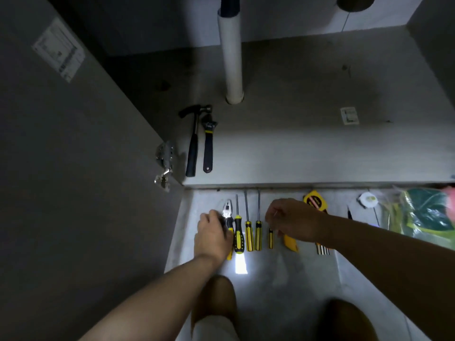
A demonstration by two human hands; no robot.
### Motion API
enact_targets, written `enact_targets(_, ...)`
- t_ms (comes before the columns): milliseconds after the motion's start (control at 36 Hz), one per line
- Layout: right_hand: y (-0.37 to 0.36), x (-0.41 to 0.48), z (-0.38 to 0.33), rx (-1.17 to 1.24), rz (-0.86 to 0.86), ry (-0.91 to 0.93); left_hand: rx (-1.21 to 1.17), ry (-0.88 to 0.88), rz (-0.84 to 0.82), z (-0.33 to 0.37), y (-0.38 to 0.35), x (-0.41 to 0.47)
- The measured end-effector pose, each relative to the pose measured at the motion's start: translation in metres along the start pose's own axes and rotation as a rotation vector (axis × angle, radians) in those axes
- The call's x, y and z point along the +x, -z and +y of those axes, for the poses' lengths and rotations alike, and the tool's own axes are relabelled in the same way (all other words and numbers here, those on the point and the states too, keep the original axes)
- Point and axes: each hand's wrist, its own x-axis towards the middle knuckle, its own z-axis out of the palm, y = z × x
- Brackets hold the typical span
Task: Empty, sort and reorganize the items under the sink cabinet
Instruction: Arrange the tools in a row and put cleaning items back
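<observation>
While left hand (pixel 213 236) grips pliers (pixel 227 209), handles hidden.

Both my forearms reach forward and down. My left hand (pixel 213 236) grips the pliers (pixel 227 207); my right hand (pixel 294 222) pinches a small screwdriver (pixel 270 238).

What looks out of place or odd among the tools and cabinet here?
Little. The screwdrivers lie parallel, but the yellow utility knife lies slanted, partly under the right hand. Dark blotches stain the cabinet floor.
</observation>
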Motion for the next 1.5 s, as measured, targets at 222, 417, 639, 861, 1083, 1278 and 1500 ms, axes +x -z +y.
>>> enact_targets(222, -0.026, 0.001, -0.004, -0.174, -0.093, -0.089, -0.004, 0.177, -0.119, -0.019, -0.02, -0.003)
enact_targets(417, -0.086, 0.034, -0.002, -0.239, -0.066, -0.122, 0.053, 0.157, -0.045, -0.024, -0.023, -0.004)
enact_targets(639, -0.142, 0.068, 0.0, -0.515, 0.222, -0.205, -0.364, 0.347, -0.176, -0.038, -0.011, -0.007)
enact_targets(861, -0.153, 0.068, -0.001, -0.372, 0.19, -0.23, -0.414, 0.285, -0.008, -0.04, -0.003, -0.02)
enact_targets(1083, -0.092, 0.022, 0.015, -0.118, 0.034, -0.036, -0.41, -0.005, 0.118, 0.012, 0.017, -0.023)
enact_targets(1278, -0.034, -0.001, 0.008, -0.082, 0.149, 0.071, -0.512, -0.103, 0.208, 0.076, 0.05, 0.031)
enact_targets(1500, -0.003, 0.019, -0.01, -0.04, 0.395, 0.129, -0.292, -0.001, 0.17, 0.101, 0.071, 0.095)
